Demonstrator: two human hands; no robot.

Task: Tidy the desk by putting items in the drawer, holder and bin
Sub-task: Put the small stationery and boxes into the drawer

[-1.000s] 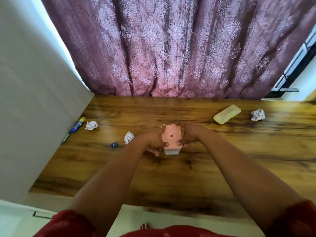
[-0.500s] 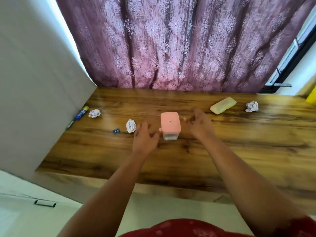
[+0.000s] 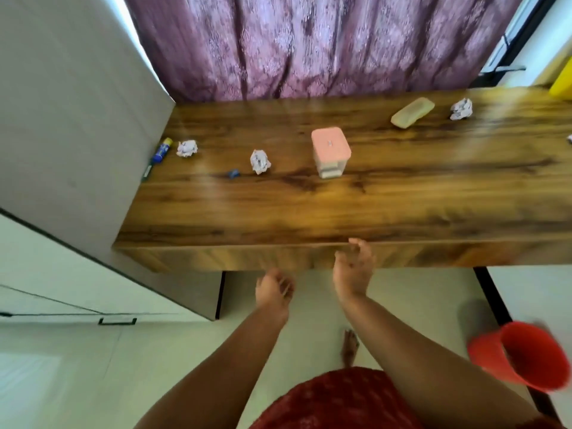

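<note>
Lidded pink box [image 3: 330, 150] on desk [image 3: 309, 212]; red bin [image 3: 526, 356] beside

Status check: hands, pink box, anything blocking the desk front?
Left hand and right hand open, empty, at desk front edge. Pink box upright, untouched. Nothing blocking.
</note>
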